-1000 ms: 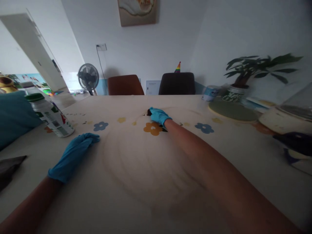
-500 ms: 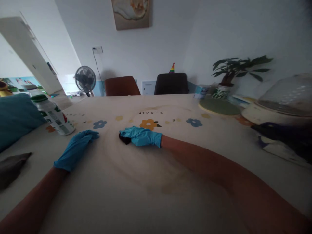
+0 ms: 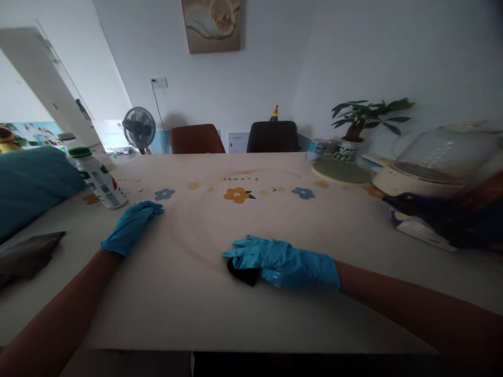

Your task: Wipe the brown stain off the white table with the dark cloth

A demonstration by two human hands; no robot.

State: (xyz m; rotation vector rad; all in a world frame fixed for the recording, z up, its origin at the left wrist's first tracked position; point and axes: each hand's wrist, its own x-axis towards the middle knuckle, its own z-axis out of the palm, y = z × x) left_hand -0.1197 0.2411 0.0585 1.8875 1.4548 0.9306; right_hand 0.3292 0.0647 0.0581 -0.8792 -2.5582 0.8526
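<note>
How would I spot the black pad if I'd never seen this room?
Start with the big pale table and find the right hand, blue-gloved, on its near half. The black pad lies on the tabletop, sticking out from under that hand. Unlike the larger grey thing at the far left, it is black and partly covered by a glove.

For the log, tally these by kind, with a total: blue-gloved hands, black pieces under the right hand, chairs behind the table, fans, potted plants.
Blue-gloved hands: 2
Black piece: 1
Chairs: 2
Fan: 1
Potted plant: 1
Total: 7
</note>
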